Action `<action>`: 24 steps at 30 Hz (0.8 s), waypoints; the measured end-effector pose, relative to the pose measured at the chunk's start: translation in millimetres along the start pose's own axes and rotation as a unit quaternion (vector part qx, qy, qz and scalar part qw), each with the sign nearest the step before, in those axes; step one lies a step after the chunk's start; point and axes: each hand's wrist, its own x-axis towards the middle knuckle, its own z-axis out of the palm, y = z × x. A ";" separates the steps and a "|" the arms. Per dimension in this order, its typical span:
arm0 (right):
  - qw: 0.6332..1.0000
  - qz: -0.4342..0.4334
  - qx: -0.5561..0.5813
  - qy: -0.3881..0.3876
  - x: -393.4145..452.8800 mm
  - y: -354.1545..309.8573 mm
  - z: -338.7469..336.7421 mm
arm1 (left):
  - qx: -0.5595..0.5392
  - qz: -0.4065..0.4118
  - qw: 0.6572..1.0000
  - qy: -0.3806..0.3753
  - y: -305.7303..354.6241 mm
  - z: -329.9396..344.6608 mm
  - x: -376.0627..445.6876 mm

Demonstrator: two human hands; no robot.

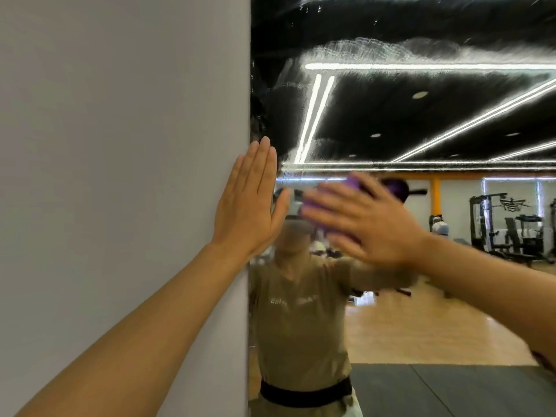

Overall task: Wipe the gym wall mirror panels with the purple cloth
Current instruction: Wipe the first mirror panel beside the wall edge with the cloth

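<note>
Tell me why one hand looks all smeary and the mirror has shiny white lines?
Head view: the right hand is motion-blurred as it presses the purple cloth on the mirror; the left hand looks sharp; the white lines are reflected ceiling lights, hazy through streaks.

The purple cloth [316,206] (blurred) lies flat against the streaked mirror panel [421,115], near its left edge.

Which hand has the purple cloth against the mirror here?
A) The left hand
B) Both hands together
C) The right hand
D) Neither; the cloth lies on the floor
C: the right hand presses the purple cloth flat on the mirror, while the left hand rests with straight fingers at the wall edge, holding nothing.
</note>
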 end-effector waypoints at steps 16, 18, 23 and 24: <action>1.000 0.021 -0.013 -0.020 -118.0 -80.2 13.7 | -0.011 -0.069 0.998 0.009 42.7 14.8 -9.6; 0.999 -0.014 -0.013 -0.033 -128.7 -78.5 13.9 | -0.006 -0.054 0.998 0.011 49.2 16.4 -11.4; 0.998 -0.048 0.003 -0.042 -105.7 -36.0 7.8 | -0.008 -0.017 1.000 0.006 60.5 23.6 -20.3; 0.999 -0.023 0.001 -0.035 -95.4 -20.1 5.3 | -0.005 -0.019 1.000 0.006 61.8 24.9 -21.0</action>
